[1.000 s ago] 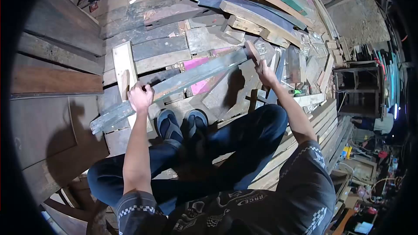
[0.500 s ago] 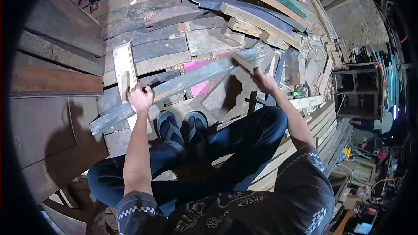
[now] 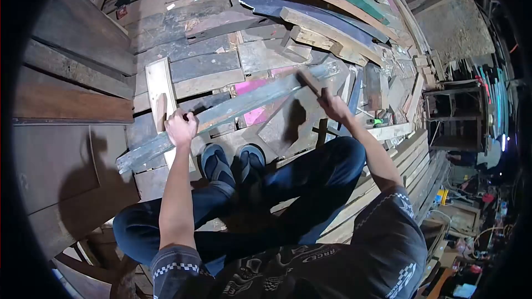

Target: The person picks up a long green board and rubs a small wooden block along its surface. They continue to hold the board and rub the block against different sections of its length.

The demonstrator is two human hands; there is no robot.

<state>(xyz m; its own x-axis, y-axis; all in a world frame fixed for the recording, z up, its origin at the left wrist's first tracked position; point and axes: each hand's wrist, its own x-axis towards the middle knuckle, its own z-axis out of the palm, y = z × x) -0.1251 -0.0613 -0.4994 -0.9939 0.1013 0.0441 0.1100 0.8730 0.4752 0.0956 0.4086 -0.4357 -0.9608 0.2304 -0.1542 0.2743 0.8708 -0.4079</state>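
Nearest me, my knees and shoes (image 3: 233, 161) rest on a floor of worn boards (image 3: 72, 160). My left hand (image 3: 180, 126) has its grip closed around a long grey plank (image 3: 233, 108) lying slantwise across my feet. My right hand (image 3: 332, 105) has its grip closed on a hammer (image 3: 310, 82) at the plank's far end. Beyond lie piled scrap planks (image 3: 327, 16), then a dark cluttered workshop with a wooden frame (image 3: 454, 113).

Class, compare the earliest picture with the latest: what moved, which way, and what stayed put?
The right hand swung its wooden-handled tool down and left, from above the far end of the long grey-blue plank to low over its face. The left hand kept its grip near the plank's near end, and the plank and feet barely shifted.
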